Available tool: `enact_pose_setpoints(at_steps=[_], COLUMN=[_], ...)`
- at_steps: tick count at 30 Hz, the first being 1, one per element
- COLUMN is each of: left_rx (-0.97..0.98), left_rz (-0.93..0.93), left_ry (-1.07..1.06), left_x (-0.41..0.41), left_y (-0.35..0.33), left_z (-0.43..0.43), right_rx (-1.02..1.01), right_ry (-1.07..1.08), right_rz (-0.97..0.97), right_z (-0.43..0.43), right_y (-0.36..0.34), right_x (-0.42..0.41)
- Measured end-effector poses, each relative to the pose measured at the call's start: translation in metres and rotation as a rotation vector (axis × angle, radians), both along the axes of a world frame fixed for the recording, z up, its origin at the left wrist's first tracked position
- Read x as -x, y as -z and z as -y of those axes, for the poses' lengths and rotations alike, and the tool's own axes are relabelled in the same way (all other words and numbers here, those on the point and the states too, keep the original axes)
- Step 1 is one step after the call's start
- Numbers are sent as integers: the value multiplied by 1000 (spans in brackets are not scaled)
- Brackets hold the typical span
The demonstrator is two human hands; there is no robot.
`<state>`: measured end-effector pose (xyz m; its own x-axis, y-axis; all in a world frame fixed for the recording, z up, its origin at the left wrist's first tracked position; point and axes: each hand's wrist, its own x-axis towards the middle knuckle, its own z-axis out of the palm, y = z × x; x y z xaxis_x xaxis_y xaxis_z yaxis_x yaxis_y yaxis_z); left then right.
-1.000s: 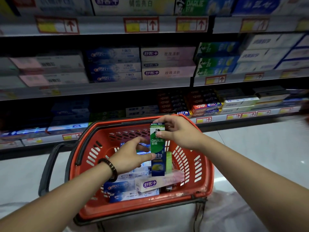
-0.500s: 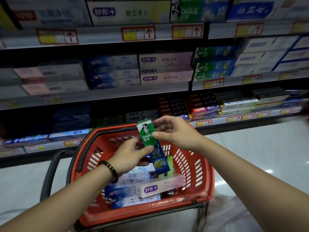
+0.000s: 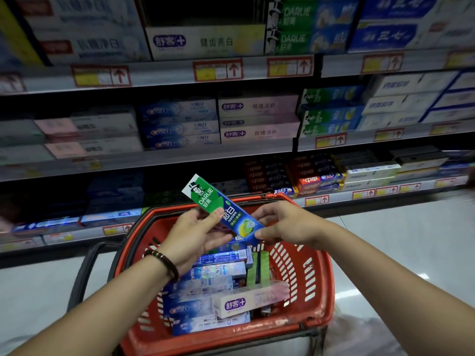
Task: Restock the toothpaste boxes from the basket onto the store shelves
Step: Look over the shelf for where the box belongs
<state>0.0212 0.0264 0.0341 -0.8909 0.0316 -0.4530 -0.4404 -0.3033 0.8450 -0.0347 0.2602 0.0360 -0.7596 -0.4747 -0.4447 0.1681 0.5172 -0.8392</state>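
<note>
Above basket [image 3: 226, 339], tilted Darlie box [image 3: 232, 215]

a green and blue darlie toothpaste box [image 3: 223, 209] is held above the red basket [image 3: 320, 276], tilted, with its green end up and to the left. the left hand [image 3: 195, 235] grips its middle and the right hand [image 3: 285, 224] pinches its lower blue end. more toothpaste boxes [image 3: 205, 286] lie flat inside the basket. the shelves [image 3: 167, 73] behind carry stacked boxes.
</note>
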Motion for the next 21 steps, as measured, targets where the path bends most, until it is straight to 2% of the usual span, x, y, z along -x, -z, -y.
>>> enact_pose_setpoints(at_steps=[5, 10, 14, 21], left_rx=[-7, -28, -29, -180], left_rz=[-4, -96, -139, -113], left_ry=[-76, -227, -208, -259], left_x=[2, 12, 15, 18], left_y=[-10, -21, -26, -30], left_z=[1, 19, 27, 28], right_rx=[112, 135, 151, 343], right_ry=[66, 114, 162, 284], right_rz=[-1, -7, -26, 20], right_z=[-1, -6, -10, -14], right_y=[-1, -7, -17, -26], right_x=[0, 3, 3, 8])
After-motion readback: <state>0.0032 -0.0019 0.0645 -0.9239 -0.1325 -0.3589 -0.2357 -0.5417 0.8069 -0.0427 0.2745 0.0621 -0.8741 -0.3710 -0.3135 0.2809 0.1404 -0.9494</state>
